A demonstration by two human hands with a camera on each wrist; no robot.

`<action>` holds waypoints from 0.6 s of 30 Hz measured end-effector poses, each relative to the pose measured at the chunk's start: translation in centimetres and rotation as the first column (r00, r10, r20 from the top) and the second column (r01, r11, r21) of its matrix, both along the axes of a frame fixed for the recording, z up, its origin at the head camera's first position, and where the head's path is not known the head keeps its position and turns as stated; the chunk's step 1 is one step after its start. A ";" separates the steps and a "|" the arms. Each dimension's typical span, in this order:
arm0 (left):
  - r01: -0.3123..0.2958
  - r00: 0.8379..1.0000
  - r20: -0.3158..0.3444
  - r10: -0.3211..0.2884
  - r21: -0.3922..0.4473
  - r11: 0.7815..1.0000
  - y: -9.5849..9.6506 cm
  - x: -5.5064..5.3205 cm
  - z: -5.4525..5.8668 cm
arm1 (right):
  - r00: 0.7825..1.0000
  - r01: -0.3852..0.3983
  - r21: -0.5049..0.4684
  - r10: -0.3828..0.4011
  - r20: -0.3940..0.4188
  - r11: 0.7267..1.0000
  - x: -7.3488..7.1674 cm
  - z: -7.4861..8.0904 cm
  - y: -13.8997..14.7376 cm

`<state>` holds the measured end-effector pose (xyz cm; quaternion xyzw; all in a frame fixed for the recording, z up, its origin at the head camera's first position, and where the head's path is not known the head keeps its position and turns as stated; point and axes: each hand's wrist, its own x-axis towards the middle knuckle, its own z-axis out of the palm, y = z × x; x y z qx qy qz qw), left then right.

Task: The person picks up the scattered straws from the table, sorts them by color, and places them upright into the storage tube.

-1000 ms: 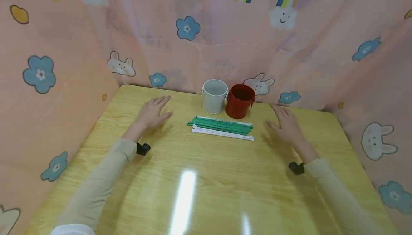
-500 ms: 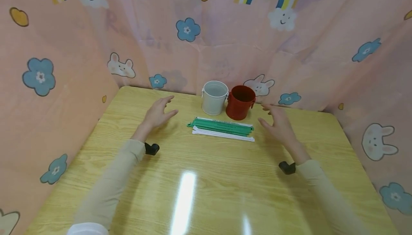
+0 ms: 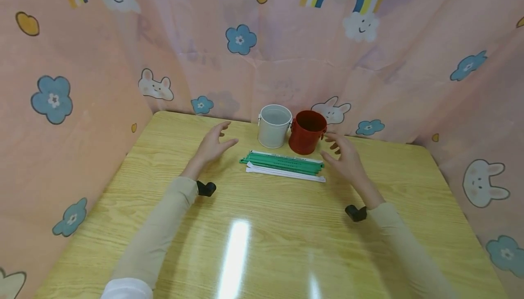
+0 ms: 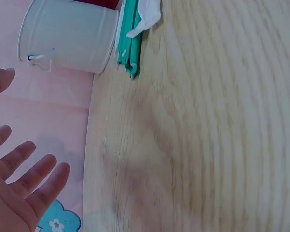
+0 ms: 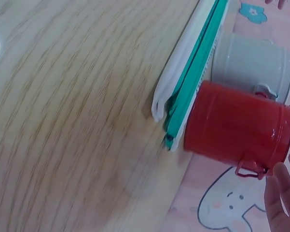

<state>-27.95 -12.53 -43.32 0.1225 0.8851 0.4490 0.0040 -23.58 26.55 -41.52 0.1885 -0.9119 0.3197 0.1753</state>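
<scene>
A small white bucket (image 3: pixel 273 128) and a small red bucket (image 3: pixel 307 133) stand side by side at the back of the table, mouths up. Just in front of them lies a bunch of wrapped straws (image 3: pixel 284 164), some in green wrappers and some in white. My left hand (image 3: pixel 210 147) hovers left of the white bucket, thumb apart from the fingers, touching nothing; its spread fingers (image 4: pixel 50 186) show in the left wrist view. Close by the red bucket's right side is my right hand (image 3: pixel 345 160), fingers loosely bent and holding nothing. Whether a fingertip touches that bucket's handle, I cannot tell.
The wooden table (image 3: pixel 262 226) has a bright light reflection near its front. A pink patterned cloth (image 3: pixel 282 76) hangs behind and along both sides of it. Black wrist cameras (image 3: pixel 356 213) sit at the sleeve ends.
Both hands have moved inward toward the buckets and straws, the left one rightward and the right one leftward. Their fingers are a little more bent. The buckets and straws have stayed put.
</scene>
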 end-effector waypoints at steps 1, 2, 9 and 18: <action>-0.003 1.000 0.007 0.002 0.019 1.000 0.2 -0.1 0.0 | 1.000 0.000 -0.002 0.000 0.010 1.000 0.0 0.0 -0.2; -0.006 1.000 0.018 0.005 0.038 0.999 0.4 -0.2 -0.1 | 1.000 0.000 -0.008 0.000 0.022 1.000 0.0 0.0 -0.3; -0.019 0.997 0.073 0.010 0.123 0.992 1.8 -0.7 -0.3 | 0.991 -0.039 -0.086 0.050 0.123 0.996 0.0 -0.5 -1.3; -0.016 0.992 0.125 -0.006 0.175 0.985 3.0 -1.9 0.1 | 0.951 -0.075 -0.135 0.112 0.288 0.988 0.1 -1.0 -2.6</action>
